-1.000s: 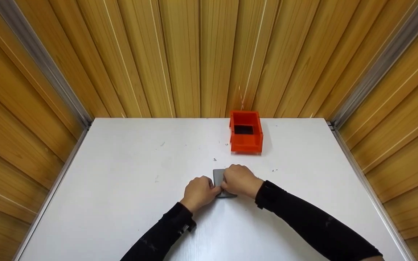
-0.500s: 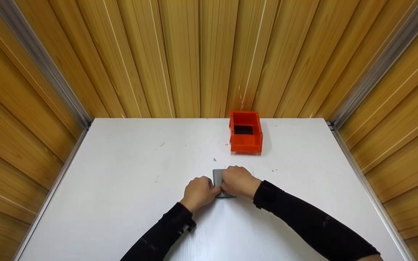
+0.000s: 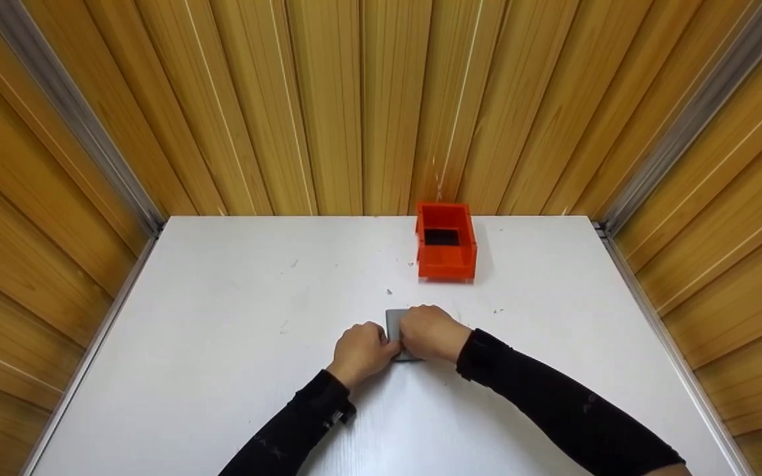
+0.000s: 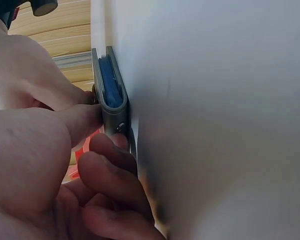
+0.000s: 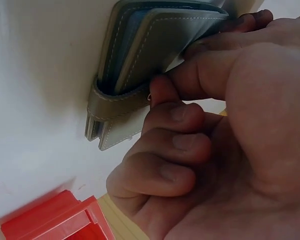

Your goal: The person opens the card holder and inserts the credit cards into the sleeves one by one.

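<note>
A small grey card holder [image 3: 393, 325] with white stitching lies on the white table, under both hands. Its blue inner sleeves [image 4: 110, 82] show between the covers in the left wrist view. My left hand [image 3: 360, 350] grips its near left edge, thumb on the top cover and curled fingers low at the side, close to a small metal snap [image 4: 121, 127]. My right hand [image 3: 431, 332] covers its right part. In the right wrist view a strap [image 5: 112, 106] loops round the holder's edge, and my right thumb and index finger pinch its end, the other fingers curled.
Behind the hands, near the back edge of the white table [image 3: 242, 284], stands an orange-red open bin [image 3: 447, 272] with a dark rectangular patch [image 3: 442, 237] inside. Wood-look panel walls [image 3: 328, 119] enclose the back and both sides. Small dark specks dot the tabletop.
My right hand has slid slightly left over the card holder, covering more of its top. The left hand and the holder have stayed in place.
</note>
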### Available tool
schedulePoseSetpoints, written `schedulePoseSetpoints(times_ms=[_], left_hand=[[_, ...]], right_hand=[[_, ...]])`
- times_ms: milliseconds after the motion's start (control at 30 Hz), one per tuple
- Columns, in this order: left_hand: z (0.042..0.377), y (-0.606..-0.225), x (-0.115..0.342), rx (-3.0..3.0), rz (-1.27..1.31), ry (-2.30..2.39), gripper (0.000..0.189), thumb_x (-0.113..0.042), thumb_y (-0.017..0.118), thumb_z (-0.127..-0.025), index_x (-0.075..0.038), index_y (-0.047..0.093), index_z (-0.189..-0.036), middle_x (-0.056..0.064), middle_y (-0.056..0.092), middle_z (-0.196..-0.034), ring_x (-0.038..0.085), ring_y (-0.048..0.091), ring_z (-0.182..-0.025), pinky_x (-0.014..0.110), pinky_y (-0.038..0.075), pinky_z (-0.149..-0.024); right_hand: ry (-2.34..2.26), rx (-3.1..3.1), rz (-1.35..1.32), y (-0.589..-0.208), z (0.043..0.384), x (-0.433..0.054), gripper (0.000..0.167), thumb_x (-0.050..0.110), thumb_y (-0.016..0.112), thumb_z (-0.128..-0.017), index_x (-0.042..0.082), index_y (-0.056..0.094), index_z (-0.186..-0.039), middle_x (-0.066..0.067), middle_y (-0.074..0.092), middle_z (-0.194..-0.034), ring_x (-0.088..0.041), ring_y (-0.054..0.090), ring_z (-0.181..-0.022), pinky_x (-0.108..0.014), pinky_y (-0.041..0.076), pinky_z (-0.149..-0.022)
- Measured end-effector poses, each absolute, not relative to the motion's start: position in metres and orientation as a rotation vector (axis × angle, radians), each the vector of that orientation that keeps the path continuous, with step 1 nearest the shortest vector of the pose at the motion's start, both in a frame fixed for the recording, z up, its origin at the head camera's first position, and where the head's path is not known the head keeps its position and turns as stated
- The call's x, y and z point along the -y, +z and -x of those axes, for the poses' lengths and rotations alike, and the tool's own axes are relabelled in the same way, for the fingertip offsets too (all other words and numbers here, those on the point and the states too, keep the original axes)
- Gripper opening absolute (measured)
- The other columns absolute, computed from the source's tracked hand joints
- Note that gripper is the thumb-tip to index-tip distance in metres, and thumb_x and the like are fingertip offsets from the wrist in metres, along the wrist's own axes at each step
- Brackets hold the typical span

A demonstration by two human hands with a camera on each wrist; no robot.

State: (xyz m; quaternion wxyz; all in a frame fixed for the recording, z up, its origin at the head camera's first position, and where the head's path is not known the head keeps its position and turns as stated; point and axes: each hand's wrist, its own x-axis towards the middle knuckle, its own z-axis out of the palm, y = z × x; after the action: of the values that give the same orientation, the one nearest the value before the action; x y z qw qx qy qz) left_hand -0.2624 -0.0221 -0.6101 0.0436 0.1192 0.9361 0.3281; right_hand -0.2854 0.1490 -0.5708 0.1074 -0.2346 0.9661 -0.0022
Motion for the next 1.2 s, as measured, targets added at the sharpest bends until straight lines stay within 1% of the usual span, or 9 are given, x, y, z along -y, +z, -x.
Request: schedulePoseSetpoints(times_ms=[200,400,600,633,700,800,900,1067,1200], left_hand=[[0.262,-0.611,0.022,-2.855,-0.367,0.997,0.047,-0.032,0.082,-0.089,-0.023,0.047,-0.059,-0.009,0.045,-0.059,0.012,0.042,-0.056,0.03,0.032,-0.051],[0.262,-0.611,0.022,-2.869,-0.376,1.004,0.045,-0.033,0.083,-0.089,-0.021,0.05,-0.061,-0.008,0.048,-0.06,0.012,0.044,-0.057,0.03,0.033,-0.052],[0.263,-0.613,0.022,-2.874,-0.38,0.992,0.049,-0.041,0.083,-0.093,-0.02,0.052,-0.061,-0.008,0.05,-0.06,0.012,0.045,-0.056,0.03,0.033,-0.051],[0.263,-0.612,0.022,-2.872,-0.378,0.992,0.05,-0.043,0.083,-0.093,-0.02,0.053,-0.061,-0.008,0.05,-0.06,0.012,0.046,-0.056,0.03,0.034,-0.052],[0.264,-0.612,0.023,-2.865,-0.376,0.995,0.05,-0.045,0.083,-0.094,-0.02,0.055,-0.061,-0.007,0.052,-0.061,0.012,0.047,-0.057,0.03,0.035,-0.052],[0.264,-0.611,0.025,-2.867,-0.389,0.99,0.046,-0.043,0.082,-0.096,-0.018,0.06,-0.064,-0.006,0.057,-0.062,0.013,0.051,-0.058,0.031,0.037,-0.054],[0.263,-0.608,0.028,-2.925,-0.43,0.95,0.043,-0.039,0.078,-0.099,-0.017,0.063,-0.066,-0.002,0.061,-0.064,0.014,0.053,-0.059,0.033,0.041,-0.054],[0.261,-0.602,0.032,-3.072,-0.438,0.839,0.041,-0.033,0.073,-0.104,-0.017,0.062,-0.068,0.001,0.064,-0.065,0.017,0.057,-0.059,0.037,0.045,-0.054],[0.263,-0.595,0.038,-3.219,-0.446,0.806,0.032,-0.03,0.074,-0.103,-0.015,0.068,-0.077,0.005,0.07,-0.071,0.025,0.066,-0.064,0.042,0.05,-0.058]], right_hand=[[0.041,-2.821,0.667,-0.568,0.285,-0.146,0.022,0.009,0.073,-0.092,0.007,0.064,-0.073,-0.013,0.068,-0.078,-0.026,0.056,-0.07,-0.048,0.06,-0.076],[0.029,-2.823,0.662,-0.567,0.284,-0.146,0.021,0.008,0.073,-0.09,0.007,0.063,-0.071,-0.011,0.066,-0.076,-0.025,0.054,-0.069,-0.047,0.059,-0.074],[-0.043,-2.821,0.673,-0.568,0.283,-0.154,0.024,0.006,0.075,-0.087,0.01,0.06,-0.069,-0.01,0.064,-0.074,-0.024,0.052,-0.068,-0.049,0.059,-0.073],[-0.07,-2.819,0.669,-0.568,0.283,-0.155,0.024,0.005,0.075,-0.088,0.01,0.06,-0.069,-0.01,0.064,-0.074,-0.024,0.052,-0.069,-0.049,0.059,-0.072],[-0.141,-2.819,0.649,-0.569,0.284,-0.159,0.025,0.007,0.075,-0.093,0.011,0.062,-0.071,-0.01,0.065,-0.075,-0.025,0.053,-0.07,-0.049,0.058,-0.072],[-0.301,-2.831,0.622,-0.572,0.284,-0.167,0.025,0.013,0.074,-0.1,0.01,0.067,-0.076,-0.008,0.065,-0.074,-0.024,0.054,-0.072,-0.045,0.054,-0.07],[-0.406,-2.85,0.6,-0.574,0.283,-0.176,0.03,0.02,0.072,-0.106,0.01,0.068,-0.078,-0.003,0.059,-0.073,-0.021,0.053,-0.072,-0.04,0.048,-0.07],[-0.516,-2.982,0.578,-0.572,0.277,-0.187,0.03,0.02,0.072,-0.106,0.011,0.068,-0.078,0.001,0.058,-0.072,-0.017,0.052,-0.072,-0.038,0.048,-0.071],[-0.642,-3.113,0.527,-0.569,0.275,-0.195,0.021,0.018,0.07,-0.105,0.011,0.071,-0.086,0.0,0.061,-0.077,-0.016,0.054,-0.073,-0.038,0.05,-0.071]])
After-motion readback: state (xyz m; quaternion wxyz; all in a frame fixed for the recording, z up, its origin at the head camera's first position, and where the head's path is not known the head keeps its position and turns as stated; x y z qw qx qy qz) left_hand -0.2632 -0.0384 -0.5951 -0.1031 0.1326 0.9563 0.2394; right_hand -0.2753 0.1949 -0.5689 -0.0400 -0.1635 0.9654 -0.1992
